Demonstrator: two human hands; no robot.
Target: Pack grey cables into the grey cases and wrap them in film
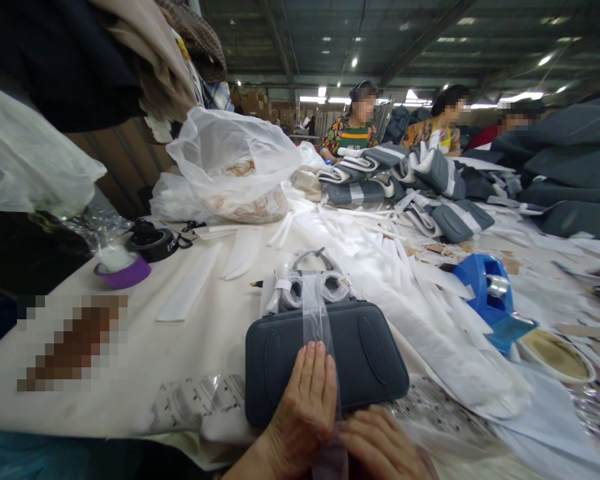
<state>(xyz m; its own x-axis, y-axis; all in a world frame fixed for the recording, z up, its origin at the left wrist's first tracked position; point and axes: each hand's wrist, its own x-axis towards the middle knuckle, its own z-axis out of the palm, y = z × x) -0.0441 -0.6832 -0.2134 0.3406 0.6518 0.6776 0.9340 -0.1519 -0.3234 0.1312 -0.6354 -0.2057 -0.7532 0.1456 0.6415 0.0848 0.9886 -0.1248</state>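
Note:
A dark grey zipped case [365, 360] lies on the table in front of me, with two oval ridges on its top. A clear plastic strip [314, 310] runs across its middle and down past its near edge. Against the far edge of the case sit coiled clear tubing or cable [336, 287] and a grey cable loop, partly under the strip. My left hand [307, 400] lies flat on the case and strip, fingers straight and together. Just below the near edge, my right hand [380, 440] has its fingers curled at the strip's lower part; its fingertips are partly hidden.
A blue tape dispenser [490, 300] and a round tub [560, 357] stand at right. White foam strips [190, 283] and sheets cover much of the table. Wrapped grey cases [460, 213] are piled farther back, near several people. A purple tape roll [123, 272] lies at left.

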